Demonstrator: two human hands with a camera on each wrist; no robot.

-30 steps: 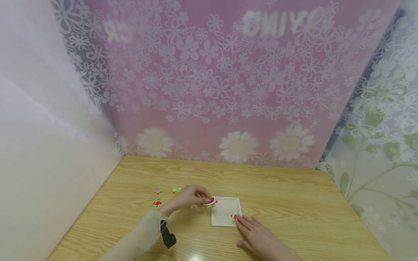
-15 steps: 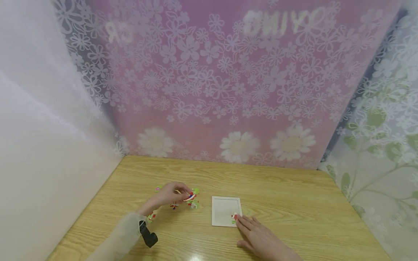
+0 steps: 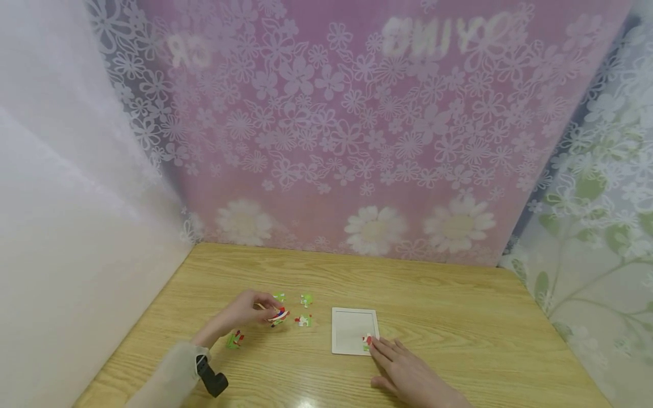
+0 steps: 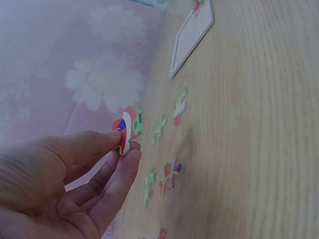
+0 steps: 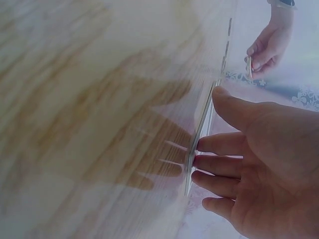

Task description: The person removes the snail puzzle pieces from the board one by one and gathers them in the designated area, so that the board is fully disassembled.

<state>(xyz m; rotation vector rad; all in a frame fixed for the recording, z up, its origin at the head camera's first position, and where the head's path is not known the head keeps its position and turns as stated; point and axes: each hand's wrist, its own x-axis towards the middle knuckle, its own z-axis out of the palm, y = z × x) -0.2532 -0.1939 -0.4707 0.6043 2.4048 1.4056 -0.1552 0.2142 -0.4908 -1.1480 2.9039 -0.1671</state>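
Observation:
My left hand [image 3: 247, 309] pinches a red, white, blue and green jigsaw puzzle piece [image 3: 280, 315] between thumb and fingers. In the left wrist view this piece [image 4: 127, 127] is held up off the table, above other loose pieces. A square white puzzle tray [image 3: 348, 327] lies to the right, with one red and green puzzle piece [image 3: 367, 341] in its near right corner. My right hand [image 3: 405, 368] rests with fingers extended against that corner, its fingertips touching the piece and partly hiding it. In the right wrist view the tray [image 5: 200, 133] is seen edge-on at the fingertips.
Loose pieces lie around the left hand: a red and white piece [image 3: 304, 321], a light green piece [image 3: 306, 300], a green and white piece [image 3: 279, 296] and a green and red piece [image 3: 235, 339]. Walls with floral cloth stand behind the wooden table [image 3: 439, 306].
Holding the puzzle piece, my left hand has moved left from the tray's left edge to over the loose pieces. The right hand and the tray have stayed in place.

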